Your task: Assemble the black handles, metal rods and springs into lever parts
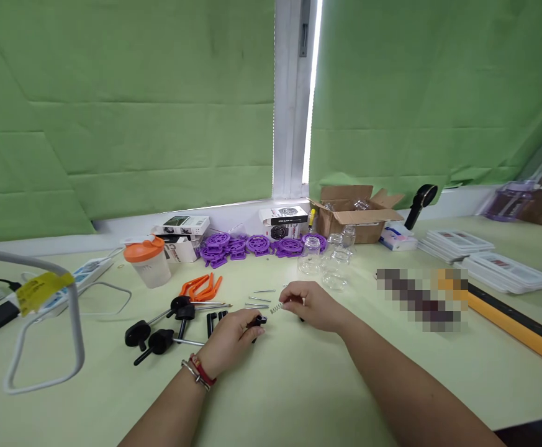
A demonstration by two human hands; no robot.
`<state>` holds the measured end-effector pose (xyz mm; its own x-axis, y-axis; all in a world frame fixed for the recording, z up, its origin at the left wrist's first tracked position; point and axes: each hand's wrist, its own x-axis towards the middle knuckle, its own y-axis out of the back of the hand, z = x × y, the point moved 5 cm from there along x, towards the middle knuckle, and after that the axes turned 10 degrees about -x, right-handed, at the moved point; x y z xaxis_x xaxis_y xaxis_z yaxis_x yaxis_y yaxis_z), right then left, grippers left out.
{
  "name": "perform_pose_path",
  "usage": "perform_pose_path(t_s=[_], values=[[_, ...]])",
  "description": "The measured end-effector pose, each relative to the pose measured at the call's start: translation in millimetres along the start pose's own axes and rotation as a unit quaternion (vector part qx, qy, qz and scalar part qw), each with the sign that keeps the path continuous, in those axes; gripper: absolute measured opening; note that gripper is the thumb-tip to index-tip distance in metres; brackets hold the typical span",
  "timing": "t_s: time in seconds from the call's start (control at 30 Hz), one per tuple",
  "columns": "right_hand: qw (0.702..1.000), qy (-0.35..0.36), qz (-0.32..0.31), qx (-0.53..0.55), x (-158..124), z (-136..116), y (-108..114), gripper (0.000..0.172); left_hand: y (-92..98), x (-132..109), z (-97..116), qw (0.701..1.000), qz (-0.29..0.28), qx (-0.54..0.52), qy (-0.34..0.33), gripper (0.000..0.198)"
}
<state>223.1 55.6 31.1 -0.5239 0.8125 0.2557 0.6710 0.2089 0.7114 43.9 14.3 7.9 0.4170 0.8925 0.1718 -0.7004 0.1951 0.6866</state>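
My left hand (234,335) is closed around a small black plastic part (260,320), whose end points to the right. Between the thumb and fingers of my right hand (315,305) is a thin metal coil spring (276,308), its free end reaching toward the black part but apart from it. Behind the hands lie several slim metal rods (257,300). Left of my left hand are black knobs on metal shafts (160,340) and orange clip-shaped parts (202,288). Two black pieces (212,321) rest right by my left wrist.
Purple plastic wheel-like parts (257,244) are heaped along the wall beside clear glass jars (336,267) and an open cardboard box (361,223). An orange-lidded cup (146,264), a power strip (84,276) and a grey bent-tube frame (79,329) stand left. White trays (508,271) are stacked right.
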Motion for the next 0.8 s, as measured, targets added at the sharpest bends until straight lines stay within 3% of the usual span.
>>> perform_pose_path(t_s=[0.1, 0.2, 0.57, 0.8], values=[[0.998, 0.054, 0.015, -0.018, -1, -23, -5, 0.012, -0.6, 0, 2, 1.000, -0.009, 0.001, -0.013, 0.013], [0.997, 0.072, 0.019, -0.031, -2, -31, -6, 0.013, -1.4, 0, 4, 1.000, -0.016, -0.005, -0.026, 0.013], [0.999, 0.036, 0.005, 0.005, -3, -25, -18, 0.008, -4.7, -1, 5, 0.998, -0.044, -0.001, -0.043, 0.015], [0.998, -0.013, 0.012, 0.056, 1, -14, -31, 0.007, -5.0, 0, 1, 0.999, -0.030, -0.018, -0.041, 0.018]])
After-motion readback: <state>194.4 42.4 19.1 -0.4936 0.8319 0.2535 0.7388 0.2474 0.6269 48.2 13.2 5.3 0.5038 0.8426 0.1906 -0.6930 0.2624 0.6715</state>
